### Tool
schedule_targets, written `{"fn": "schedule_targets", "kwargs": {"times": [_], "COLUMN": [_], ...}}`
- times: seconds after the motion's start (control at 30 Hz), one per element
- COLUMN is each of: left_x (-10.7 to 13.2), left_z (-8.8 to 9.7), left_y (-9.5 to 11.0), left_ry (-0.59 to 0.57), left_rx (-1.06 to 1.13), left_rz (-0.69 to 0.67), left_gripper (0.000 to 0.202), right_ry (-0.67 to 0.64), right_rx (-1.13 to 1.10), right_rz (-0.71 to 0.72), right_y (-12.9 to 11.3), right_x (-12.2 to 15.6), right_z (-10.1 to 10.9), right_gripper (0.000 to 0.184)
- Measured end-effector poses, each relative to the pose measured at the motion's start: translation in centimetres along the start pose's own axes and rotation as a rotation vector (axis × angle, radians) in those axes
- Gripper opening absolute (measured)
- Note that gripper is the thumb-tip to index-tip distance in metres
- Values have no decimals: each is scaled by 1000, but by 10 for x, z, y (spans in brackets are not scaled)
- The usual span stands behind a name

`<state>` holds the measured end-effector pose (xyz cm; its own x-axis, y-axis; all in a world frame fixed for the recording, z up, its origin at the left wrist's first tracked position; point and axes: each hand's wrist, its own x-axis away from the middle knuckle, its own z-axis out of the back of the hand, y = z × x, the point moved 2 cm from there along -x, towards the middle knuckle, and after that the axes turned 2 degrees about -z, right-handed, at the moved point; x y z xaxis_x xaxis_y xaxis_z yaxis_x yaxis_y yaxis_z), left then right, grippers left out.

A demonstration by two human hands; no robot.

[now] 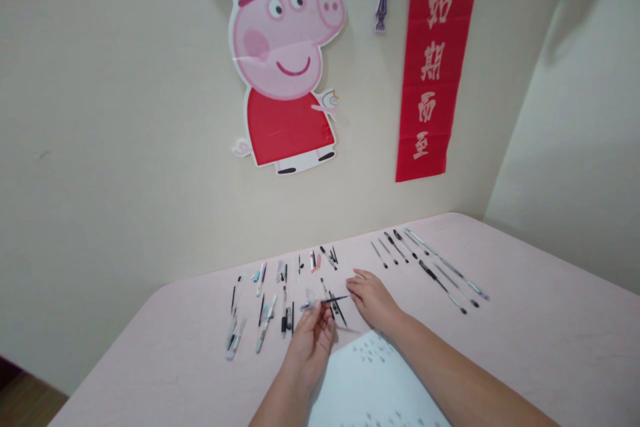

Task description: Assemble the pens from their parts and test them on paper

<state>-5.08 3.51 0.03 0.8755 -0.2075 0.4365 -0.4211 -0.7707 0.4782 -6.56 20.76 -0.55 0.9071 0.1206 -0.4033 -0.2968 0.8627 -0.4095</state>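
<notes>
My left hand (313, 340) is closed, its thumb and fingers pinching a slim dark pen refill (336, 299) whose thin end points right. A clear plastic piece (307, 305) shows at the fingertips; I cannot tell whether it is held or lies behind. My right hand (373, 299) is beside the refill's thin end, palm down, with fingers stretched out and apart. Several pen parts, such as a dark refill (341, 315), lie just beyond my left hand. Under my forearms is a white sheet (370, 383) with small dark marks.
Small groups of taken-apart pens, including a white barrel (266, 325), lie on the pink table cover (175, 360) at left. Several long pens and refills, one a black pen (443, 287), lie at right. A wall with a pig cutout (290, 123) and red banner (435, 73) stands behind.
</notes>
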Motion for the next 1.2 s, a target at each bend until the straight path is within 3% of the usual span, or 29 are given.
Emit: {"fn": "schedule_targets", "kwargs": {"times": [0.27, 0.7, 1.2], "left_x": [-2, -2, -2], "left_z": [0, 2, -4], "left_y": [-1, -1, 6], "left_ry": [-13, -46, 55], "left_rx": [-8, -51, -74], "left_rz": [-18, -51, -249], "left_gripper": [15, 15, 23], "right_ry": [-3, -9, 295], "right_rx": [113, 238, -446], "right_rz": [109, 47, 62], "right_y": [-8, -13, -23], "right_x": [-6, -5, 4], "right_z": [5, 2, 11], "right_gripper": [20, 11, 13]}}
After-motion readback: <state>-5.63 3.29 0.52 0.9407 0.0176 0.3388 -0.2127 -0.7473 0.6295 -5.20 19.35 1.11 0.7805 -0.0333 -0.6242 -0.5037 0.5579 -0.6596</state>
